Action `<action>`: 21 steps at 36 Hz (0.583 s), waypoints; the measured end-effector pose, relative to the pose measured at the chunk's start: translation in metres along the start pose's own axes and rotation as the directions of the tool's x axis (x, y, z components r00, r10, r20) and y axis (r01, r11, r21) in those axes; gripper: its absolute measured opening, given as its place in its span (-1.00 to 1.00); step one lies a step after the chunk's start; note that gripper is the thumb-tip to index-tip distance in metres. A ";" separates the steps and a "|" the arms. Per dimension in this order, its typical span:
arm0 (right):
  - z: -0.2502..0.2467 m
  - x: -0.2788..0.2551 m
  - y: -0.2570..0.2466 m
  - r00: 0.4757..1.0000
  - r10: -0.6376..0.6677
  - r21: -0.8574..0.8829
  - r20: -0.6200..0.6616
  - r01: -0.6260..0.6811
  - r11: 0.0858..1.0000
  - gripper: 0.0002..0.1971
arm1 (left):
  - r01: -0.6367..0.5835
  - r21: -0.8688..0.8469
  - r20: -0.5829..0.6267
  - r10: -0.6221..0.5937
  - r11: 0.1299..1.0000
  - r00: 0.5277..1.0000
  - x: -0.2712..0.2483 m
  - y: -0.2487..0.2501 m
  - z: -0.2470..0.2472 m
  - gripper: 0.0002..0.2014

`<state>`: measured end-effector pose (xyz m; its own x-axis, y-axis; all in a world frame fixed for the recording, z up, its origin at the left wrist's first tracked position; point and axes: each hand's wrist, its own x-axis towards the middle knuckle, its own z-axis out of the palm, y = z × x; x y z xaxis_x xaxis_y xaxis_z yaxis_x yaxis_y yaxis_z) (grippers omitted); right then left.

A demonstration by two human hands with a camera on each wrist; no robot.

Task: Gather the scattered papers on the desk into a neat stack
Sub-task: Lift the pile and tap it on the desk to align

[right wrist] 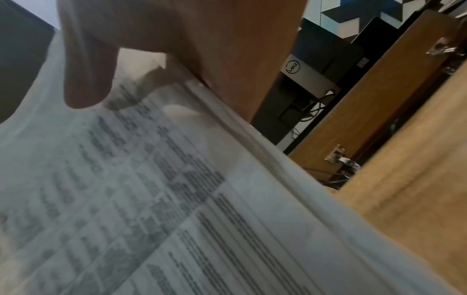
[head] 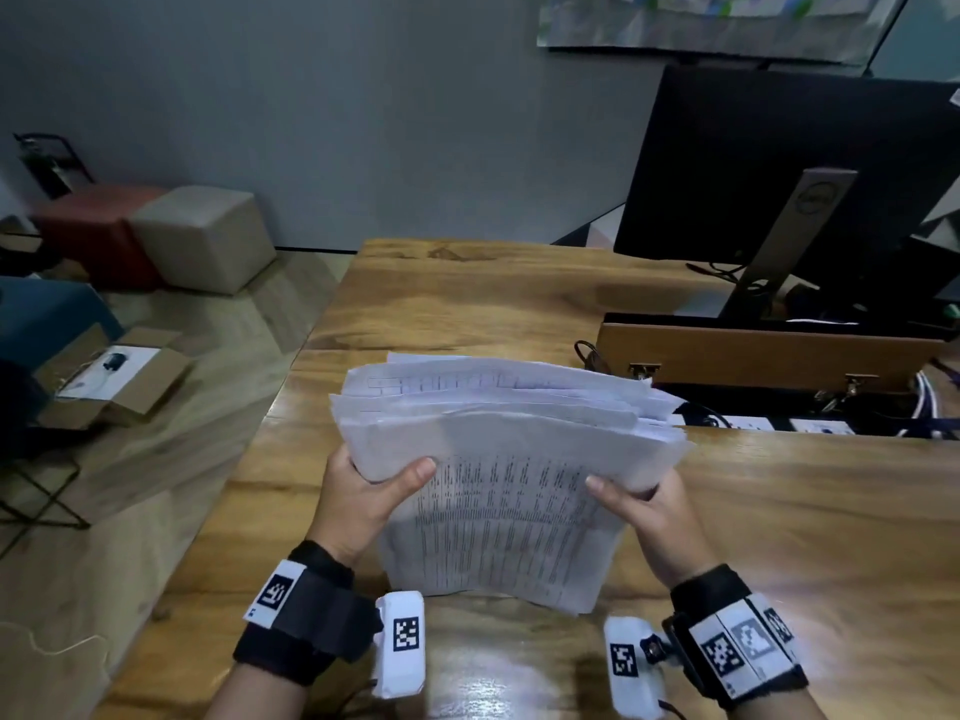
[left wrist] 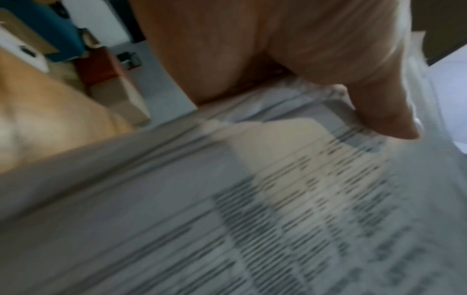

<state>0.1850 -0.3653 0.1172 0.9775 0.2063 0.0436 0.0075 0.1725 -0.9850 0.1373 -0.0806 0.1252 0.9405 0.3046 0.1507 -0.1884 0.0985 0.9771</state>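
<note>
Papers (head: 498, 459) stand bunched on end on the wooden surface (head: 779, 511), top edges uneven; left hand (head: 363, 491) and right hand (head: 644, 506) pinch the sides — light, floppy, likely slippery; best held mid-edge.

Office, wooden desk (head: 467, 298), Dell monitor (head: 769, 163), printed papers (head: 498, 459), cube stools (head: 202, 236)

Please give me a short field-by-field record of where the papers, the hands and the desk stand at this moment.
papers: one bundle of printed sheets, held up on edge, bottom edge at the wooden desk
alignment: top edges fanned and uneven, not yet squared
left hand: grips the bundle's left side, thumb on the front sheet
right hand: grips the right side, thumb on front
background: Dell monitor, wooden box with latches
loose sheets elsewhere: none visible
</note>
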 end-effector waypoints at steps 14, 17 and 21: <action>-0.006 -0.012 0.010 0.998 0.061 -0.080 0.020 -0.059 0.995 -0.42 | 0.085 -0.032 0.065 -0.083 0.996 0.994 -0.004 -0.016 -0.006 -0.14; -0.007 -0.004 0.000 0.999 0.028 -0.064 0.036 -0.025 0.998 -0.58 | 0.065 -0.041 0.115 -0.060 0.997 0.992 0.003 -0.006 -0.007 -0.22; -0.001 0.006 -0.006 0.995 0.048 -0.068 0.082 -0.042 0.997 -0.45 | 0.117 0.009 0.151 -0.117 0.993 0.982 0.008 -0.005 -0.005 -0.26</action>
<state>0.1908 -0.3661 0.1229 0.9562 0.2925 0.0100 -0.0195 0.0977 -0.9950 0.1445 -0.0744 0.1203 0.9879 0.1446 0.0560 -0.0743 0.1245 0.9894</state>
